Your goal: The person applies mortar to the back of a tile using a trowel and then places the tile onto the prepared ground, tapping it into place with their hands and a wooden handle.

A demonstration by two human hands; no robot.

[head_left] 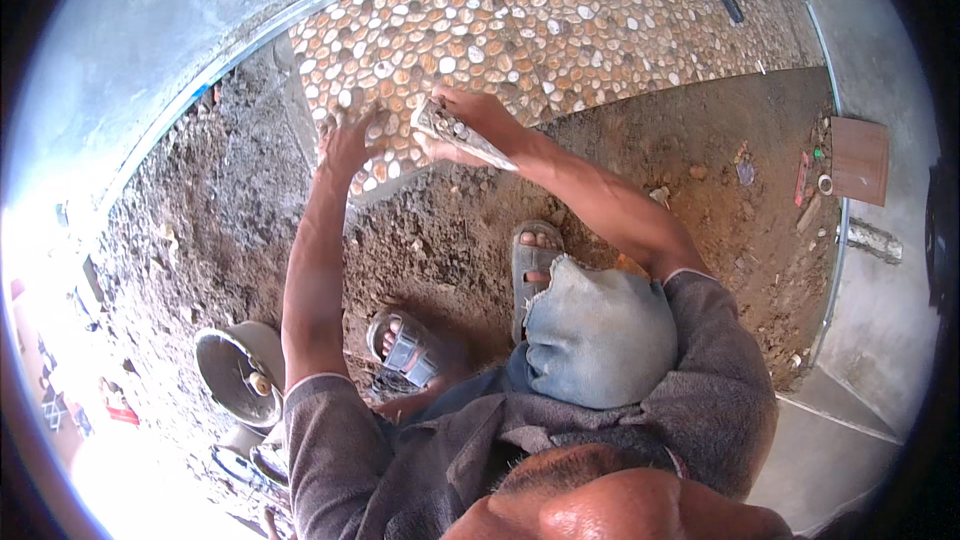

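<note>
My left hand (347, 143) rests on the near left corner of the pebble-patterned tiles (470, 35), its fingers spread and nothing held in them. To its right, my right hand (485, 120) grips a short pale wooden block (462, 136) with grey, crusty mortar on its face. The block is tilted over the tiles' near edge; whether it touches them I cannot tell. Rounded orange, white and brown stones cover the tile surface. Wet grey mortar (262, 120) borders the tiles on the left, and dark soil lies on the near side.
Beside my left arm stands a bucket (212, 340) with something in it. A dark oblong object (731, 6) lies on the far right tiles. By the right wall are a brown panel (858, 160), a red object (802, 178) and a small ring (825, 184). Grey walls bound the floor.
</note>
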